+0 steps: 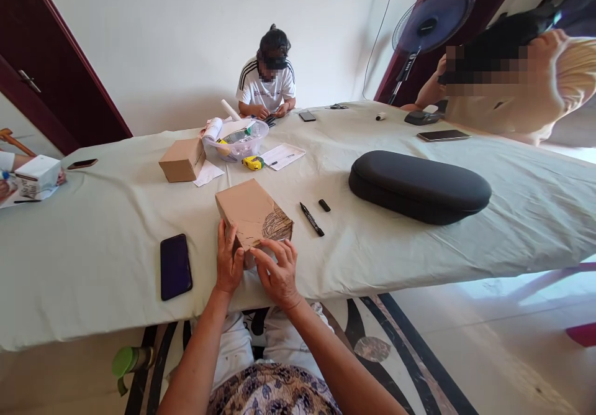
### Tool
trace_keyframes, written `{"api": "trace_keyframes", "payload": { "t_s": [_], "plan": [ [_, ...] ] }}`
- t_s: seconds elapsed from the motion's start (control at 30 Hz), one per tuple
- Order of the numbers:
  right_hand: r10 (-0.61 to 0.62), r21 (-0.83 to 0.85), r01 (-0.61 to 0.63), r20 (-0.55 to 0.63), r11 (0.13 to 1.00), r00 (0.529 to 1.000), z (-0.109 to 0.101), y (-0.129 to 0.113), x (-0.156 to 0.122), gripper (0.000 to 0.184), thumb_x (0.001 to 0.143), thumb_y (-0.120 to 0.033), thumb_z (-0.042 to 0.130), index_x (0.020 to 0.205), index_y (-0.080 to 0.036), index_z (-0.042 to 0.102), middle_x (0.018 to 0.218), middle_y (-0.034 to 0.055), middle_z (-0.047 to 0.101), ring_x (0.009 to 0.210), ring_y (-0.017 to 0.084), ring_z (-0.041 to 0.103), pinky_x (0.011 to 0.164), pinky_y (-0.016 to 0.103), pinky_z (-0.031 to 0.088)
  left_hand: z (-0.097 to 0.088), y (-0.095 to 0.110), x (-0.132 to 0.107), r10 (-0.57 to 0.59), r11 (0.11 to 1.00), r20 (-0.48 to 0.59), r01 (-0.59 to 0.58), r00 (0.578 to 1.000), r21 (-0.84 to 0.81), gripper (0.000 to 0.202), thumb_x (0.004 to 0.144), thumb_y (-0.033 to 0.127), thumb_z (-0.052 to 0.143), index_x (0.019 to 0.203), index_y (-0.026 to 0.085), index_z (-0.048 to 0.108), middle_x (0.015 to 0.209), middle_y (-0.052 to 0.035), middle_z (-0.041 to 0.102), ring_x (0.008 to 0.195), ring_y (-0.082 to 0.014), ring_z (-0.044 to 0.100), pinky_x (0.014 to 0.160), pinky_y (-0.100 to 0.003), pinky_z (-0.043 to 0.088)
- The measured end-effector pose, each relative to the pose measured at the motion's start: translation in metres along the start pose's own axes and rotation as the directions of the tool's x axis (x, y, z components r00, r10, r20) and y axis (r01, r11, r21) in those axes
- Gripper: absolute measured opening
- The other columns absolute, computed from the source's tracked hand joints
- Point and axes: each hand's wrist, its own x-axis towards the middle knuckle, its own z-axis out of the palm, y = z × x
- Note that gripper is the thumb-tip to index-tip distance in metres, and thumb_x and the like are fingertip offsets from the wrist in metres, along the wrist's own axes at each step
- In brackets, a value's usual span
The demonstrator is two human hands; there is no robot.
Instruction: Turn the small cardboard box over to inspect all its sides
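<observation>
A brown cardboard box (pixel 251 207) lies in front of me near the table's front edge, with dark scribbled lines on its right near part. My left hand (pixel 228 259) holds the box along its left near corner, thumb at the near side. The fingers of my right hand (pixel 279 269) are bent over the box's near edge, index finger and thumb close to the left thumb. What lies under those fingertips is hidden. Right of the box are an uncapped black marker (pixel 311 219) and its cap (pixel 325 205). A dark phone (pixel 176 266) lies to the left.
Behind the box stand another cardboard box (pixel 181 160), a plastic basket (pixel 239 148) of items and a yellow tape measure (pixel 252 163). A long black case (pixel 419 185) lies to the right. One person (pixel 267 86) sits opposite; others sit at both sides.
</observation>
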Motion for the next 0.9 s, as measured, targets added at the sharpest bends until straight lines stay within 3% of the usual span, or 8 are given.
{"api": "trace_keyframes", "payload": {
  "t_s": [0.1,0.2,0.4,0.57,0.77,0.9],
  "plan": [
    [0.021,-0.056,-0.021,0.012,0.998,1.0,0.004,-0.014,0.007,0.029,0.094,-0.02,0.058,0.112,-0.04,0.07,0.116,-0.0005,0.072,0.102,0.02,0.062,0.103,0.044,0.036,-0.001,0.001,-0.001,0.022,0.999,-0.004,-0.022,1.0,-0.031,0.068,0.096,0.065,0.037,0.15,0.023,0.044,0.165,-0.0159,0.027,0.154,-0.0305,0.026,0.121,-0.053,0.03],
    [0.024,-0.061,-0.021,0.04,0.998,0.999,0.002,-0.017,0.021,0.019,0.094,-0.027,0.063,0.108,-0.038,0.071,0.106,-0.0019,0.075,0.096,0.02,0.061,0.098,0.042,0.035,0.0,0.001,0.0,0.005,0.999,-0.039,-0.006,0.999,-0.035,0.06,0.098,0.059,0.039,0.145,0.023,0.049,0.162,-0.0164,0.033,0.151,-0.0286,0.032,0.12,-0.051,0.032],
    [-0.084,-0.148,0.092,0.061,0.985,0.995,-0.003,-0.009,0.045,0.006,0.093,-0.038,0.068,0.091,-0.035,0.073,0.084,-0.0043,0.074,0.085,0.018,0.057,0.101,0.041,0.03,0.002,0.0,0.0,0.017,0.999,-0.05,-0.019,0.999,-0.033,0.056,0.099,0.056,0.04,0.142,0.022,0.052,0.16,-0.0174,0.038,0.148,-0.0287,0.038,0.118,-0.051,0.036],
    [-0.108,-0.143,0.111,0.025,0.984,0.994,-0.012,0.006,0.051,0.008,0.093,-0.032,0.069,0.087,-0.03,0.074,0.089,-0.0007,0.074,0.092,0.018,0.059,0.107,0.043,0.028,0.001,0.003,0.0,0.008,0.996,-0.039,-0.011,0.999,-0.088,0.052,0.101,0.05,0.041,0.144,0.023,0.05,0.162,-0.0152,0.035,0.151,-0.0278,0.034,0.12,-0.048,0.034],
    [0.025,-0.048,-0.024,0.004,0.999,1.0,-0.03,0.049,0.048,0.011,0.095,-0.03,0.064,0.091,-0.028,0.075,0.105,0.0047,0.071,0.101,0.021,0.062,0.094,0.04,0.045,-0.001,0.009,0.001,-0.018,0.991,-0.048,0.011,0.999,-0.136,0.048,0.103,0.044,0.037,0.144,0.023,0.051,0.161,-0.0124,0.038,0.15,-0.0247,0.035,0.122,-0.044,0.032],
    [0.103,0.142,-0.111,0.062,0.984,0.993,-0.034,0.049,0.04,0.014,0.096,-0.028,0.061,0.095,-0.025,0.074,0.103,0.0063,0.065,0.096,0.019,0.064,0.084,0.035,0.054,-0.001,0.01,0.004,-0.074,0.99,-0.096,0.061,0.993,-0.128,0.048,0.105,0.042,0.033,0.144,0.022,0.051,0.155,-0.0119,0.048,0.145,-0.0213,0.043,0.122,-0.039,0.034]
  ]
}}
